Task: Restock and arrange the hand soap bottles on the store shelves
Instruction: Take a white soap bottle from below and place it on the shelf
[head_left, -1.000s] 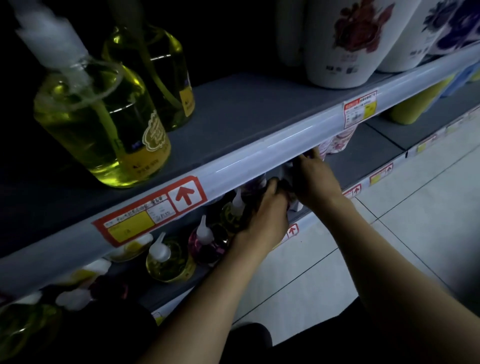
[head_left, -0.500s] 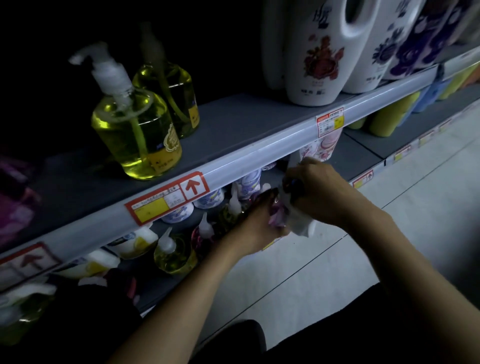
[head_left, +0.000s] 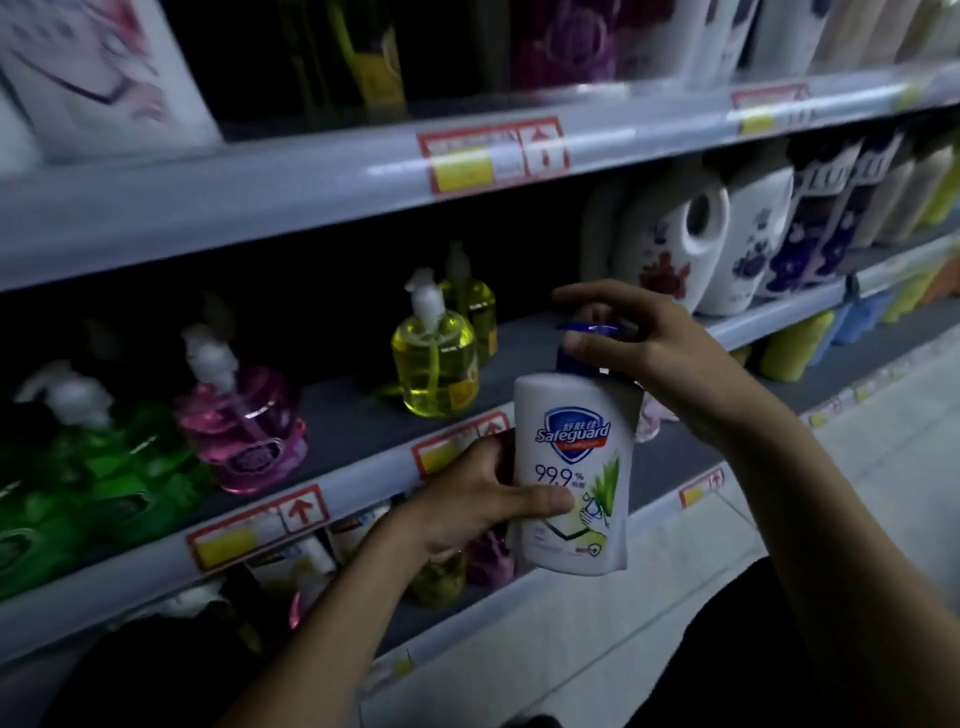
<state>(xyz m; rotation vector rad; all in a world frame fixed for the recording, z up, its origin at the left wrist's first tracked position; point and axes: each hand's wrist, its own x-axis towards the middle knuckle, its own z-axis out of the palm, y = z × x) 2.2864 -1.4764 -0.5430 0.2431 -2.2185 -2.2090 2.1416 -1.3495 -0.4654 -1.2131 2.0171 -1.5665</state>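
A white Safeguard hand soap bottle (head_left: 574, 467) with a blue pump is held upright in front of the middle shelf (head_left: 363, 410). My left hand (head_left: 483, 499) grips its lower body from the left, thumb across the label. My right hand (head_left: 660, 353) closes over the blue pump head. On the middle shelf behind stand two yellow pump bottles (head_left: 434, 358), a pink one (head_left: 244, 426) and green ones (head_left: 104, 467) further left.
Large white floral jugs (head_left: 696, 249) fill the middle shelf's right part. The lower shelf (head_left: 675, 457) holds small soap bottles, partly hidden by my arms. Blurred bottles stand on the top shelf (head_left: 311, 171). Pale tiled floor (head_left: 857, 493) lies to the right.
Both hands came out from under the shelf edge with the white bottle and lifted it to middle-shelf height. The view tilted up, showing more shelves.
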